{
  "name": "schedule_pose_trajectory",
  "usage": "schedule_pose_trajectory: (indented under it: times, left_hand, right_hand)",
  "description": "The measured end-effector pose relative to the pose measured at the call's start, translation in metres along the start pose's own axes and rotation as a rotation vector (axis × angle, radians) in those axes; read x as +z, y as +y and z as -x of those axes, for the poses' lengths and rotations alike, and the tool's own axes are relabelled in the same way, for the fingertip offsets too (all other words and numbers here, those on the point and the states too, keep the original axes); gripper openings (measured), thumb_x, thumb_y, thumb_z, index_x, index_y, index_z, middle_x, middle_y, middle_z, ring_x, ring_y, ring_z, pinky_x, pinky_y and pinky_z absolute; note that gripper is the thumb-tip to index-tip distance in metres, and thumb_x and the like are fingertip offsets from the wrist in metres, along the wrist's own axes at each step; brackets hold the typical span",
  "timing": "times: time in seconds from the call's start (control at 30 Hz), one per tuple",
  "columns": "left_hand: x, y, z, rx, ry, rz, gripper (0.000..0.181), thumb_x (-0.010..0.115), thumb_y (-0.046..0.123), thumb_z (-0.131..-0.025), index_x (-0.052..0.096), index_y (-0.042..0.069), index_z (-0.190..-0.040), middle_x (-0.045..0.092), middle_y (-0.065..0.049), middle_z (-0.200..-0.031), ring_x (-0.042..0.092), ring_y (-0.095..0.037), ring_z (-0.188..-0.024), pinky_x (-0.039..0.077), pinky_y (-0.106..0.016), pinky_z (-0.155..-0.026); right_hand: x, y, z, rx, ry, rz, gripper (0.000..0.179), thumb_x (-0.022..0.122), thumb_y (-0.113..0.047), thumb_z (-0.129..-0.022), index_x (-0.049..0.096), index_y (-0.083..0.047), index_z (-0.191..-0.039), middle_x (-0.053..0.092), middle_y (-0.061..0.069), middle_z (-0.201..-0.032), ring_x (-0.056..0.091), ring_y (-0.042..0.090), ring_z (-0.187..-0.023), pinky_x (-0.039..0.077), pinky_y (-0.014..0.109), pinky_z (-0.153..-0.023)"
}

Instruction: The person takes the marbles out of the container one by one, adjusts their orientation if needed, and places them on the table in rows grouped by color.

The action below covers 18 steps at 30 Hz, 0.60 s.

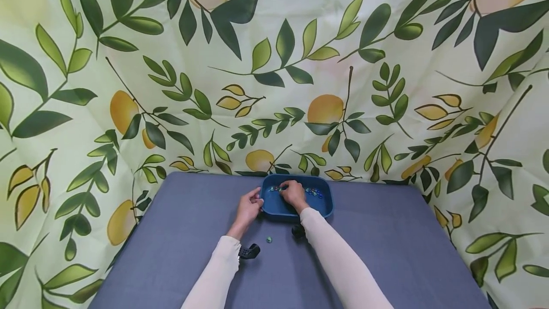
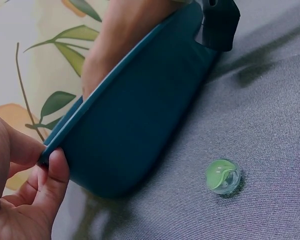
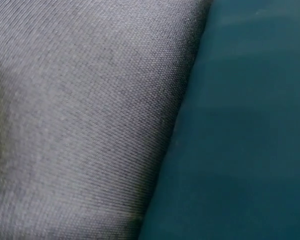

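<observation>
A blue plastic basin [image 1: 272, 204] stands on the cloth, with several small glass marbles [image 1: 314, 192] in it. With thumb and fingers my left hand [image 1: 249, 208] pinches the basin's rim at its left end; the left wrist view shows the grip closely. Over the rim reaches my right hand [image 1: 293, 194], fingers bent down among marbles near the basin's left half. I cannot tell whether its fingertips hold one, as the hand hides them. Only the basin's outer wall [image 3: 235, 130] and cloth appear in the right wrist view. One clear marble with a green swirl [image 2: 223, 176] lies outside the basin.
Grey cloth [image 1: 171, 252] covers the table, and the loose marble rests on it between the forearms. Black wrist-camera mounts [image 1: 249, 251] stick out from both sleeves. Behind the table's back edge hangs a fabric backdrop [image 1: 274, 99] printed with leaves and fruit.
</observation>
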<state>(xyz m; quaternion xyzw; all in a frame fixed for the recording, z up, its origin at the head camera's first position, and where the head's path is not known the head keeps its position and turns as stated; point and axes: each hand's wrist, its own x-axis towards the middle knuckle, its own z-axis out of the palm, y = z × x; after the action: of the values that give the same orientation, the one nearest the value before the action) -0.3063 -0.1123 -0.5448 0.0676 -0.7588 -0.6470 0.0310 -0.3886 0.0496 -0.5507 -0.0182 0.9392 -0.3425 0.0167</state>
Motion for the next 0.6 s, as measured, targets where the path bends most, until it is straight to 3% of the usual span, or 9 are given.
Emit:
schedule_pose_trajectory:
  times: [0.13, 0.37, 0.6]
  left_hand:
    - [-0.001, 0.001, 0.0, -0.003, 0.008, -0.003, 0.048, 0.059, -0.002, -0.091, 0.054, 0.0, -0.138, 0.05, -0.006, -0.095, 0.053, -0.014, -0.077, 0.057, -0.04, -0.07]
    - [0.0, 0.0, 0.002, 0.006, -0.001, 0.014, 0.049, 0.058, -0.003, -0.091, 0.052, -0.002, -0.139, 0.049, -0.006, -0.096, 0.052, -0.012, -0.076, 0.056, -0.038, -0.068]
    - [0.0, 0.003, 0.004, -0.003, 0.008, -0.004, 0.048, 0.057, -0.003, -0.092, 0.053, -0.001, -0.139, 0.05, -0.008, -0.097, 0.053, -0.015, -0.079, 0.056, -0.035, -0.068]
  right_hand:
    - [-0.001, -0.002, 0.0, 0.004, -0.007, 0.034, 0.018, 0.071, -0.018, -0.086, 0.076, -0.018, -0.103, 0.072, 0.01, -0.113, 0.066, 0.029, -0.098, 0.053, 0.045, -0.086]
    - [-0.009, -0.004, 0.007, -0.029, 0.013, -0.003, 0.016, 0.071, -0.02, -0.086, 0.076, -0.017, -0.101, 0.072, 0.01, -0.108, 0.065, 0.026, -0.09, 0.053, 0.043, -0.08]
    - [-0.025, -0.007, 0.018, -0.111, 0.038, -0.07, 0.018, 0.072, -0.02, -0.088, 0.075, -0.015, -0.105, 0.065, 0.001, -0.069, 0.054, 0.015, -0.06, 0.043, 0.028, -0.058]
